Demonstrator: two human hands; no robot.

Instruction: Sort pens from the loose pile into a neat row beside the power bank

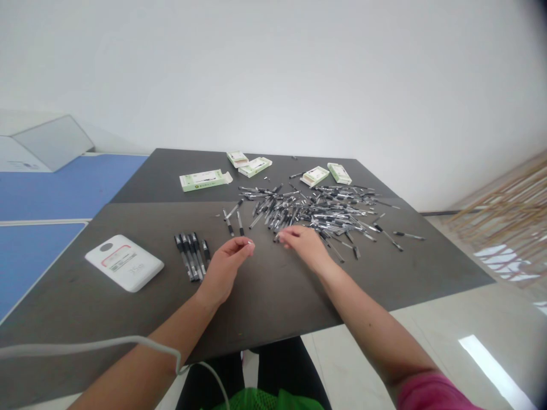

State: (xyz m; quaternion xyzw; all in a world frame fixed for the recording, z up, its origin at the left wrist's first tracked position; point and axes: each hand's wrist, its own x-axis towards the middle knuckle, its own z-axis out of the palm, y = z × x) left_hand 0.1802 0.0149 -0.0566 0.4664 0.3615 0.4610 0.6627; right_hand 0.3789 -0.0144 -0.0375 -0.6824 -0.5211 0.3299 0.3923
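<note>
A big heap of loose black-and-clear pens [316,210] covers the far middle of the dark table [273,296]. My right hand [301,242] rests at the heap's near edge, its fingers pinched on a pen there. My left hand [228,265] hovers just left of it with fingertips pinched together on something small I cannot make out. A neat row of several capped pens [191,255] lies to the left of my left hand. Two single pens [234,223] lie beyond it.
Green-and-white pen boxes [204,180] lie along the far edge, with more boxes [255,165] and two others [325,173] further right. A white flat device [123,262] sits at the left. A white cable [106,344] crosses my left forearm. Blue tables [64,188] stand to the left.
</note>
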